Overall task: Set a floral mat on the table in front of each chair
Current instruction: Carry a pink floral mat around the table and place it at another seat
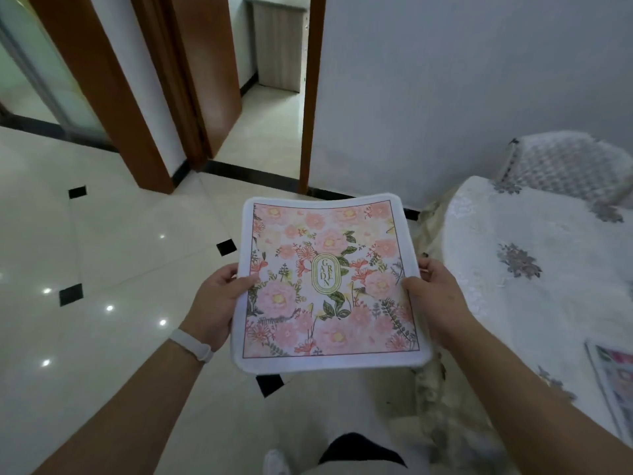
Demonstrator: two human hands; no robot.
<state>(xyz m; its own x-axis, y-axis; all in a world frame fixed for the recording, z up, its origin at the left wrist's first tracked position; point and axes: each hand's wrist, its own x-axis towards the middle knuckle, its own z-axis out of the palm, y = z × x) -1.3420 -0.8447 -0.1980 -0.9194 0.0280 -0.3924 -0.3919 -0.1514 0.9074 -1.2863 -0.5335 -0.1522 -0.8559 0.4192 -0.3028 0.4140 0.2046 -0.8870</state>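
Observation:
A square floral mat (329, 282) with pink flowers and a white border hangs flat in the air over the tiled floor. My left hand (215, 299) grips its left edge, thumb on top. My right hand (435, 293) grips its right edge the same way. To the right stands the table (534, 303) under a white lace cloth with grey flowers. Another floral mat (616, 385) lies on the table at the frame's right edge, only partly in view. A chair (565, 166) with a patterned cover stands behind the table by the wall.
Glossy white floor tiles (120, 252) with black diamond insets spread to the left. Brown door frames (144, 97) and an open doorway (274, 97) lie ahead. A grey wall (462, 80) backs the table. The tablecloth's skirt (442, 406) hangs to the floor.

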